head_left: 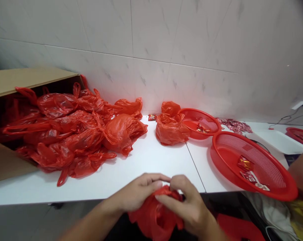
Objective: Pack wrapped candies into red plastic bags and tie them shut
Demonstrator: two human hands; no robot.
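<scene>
At the table's front edge, my left hand (141, 190) and my right hand (188, 204) both grip the gathered top of a red plastic bag (158, 217). The fingers of both hands curl around its bunched rim, and the bag hangs below them; its contents are hidden. Beyond my hands, another red plastic bag (170, 129) stands upright on the white table (151, 157), touching a shallow red basket (204, 115). To the left lies a heap of tied red bags (73, 130), spilling out of a cardboard box (30, 80).
A larger red basket (231, 157) with a few small wrapped packets overhangs the front edge at right. Behind it lie red-and-white packets (235, 126) and a white tray (279, 142). Another person's arm (300, 167) shows at far right. A tiled wall (151, 40) stands behind.
</scene>
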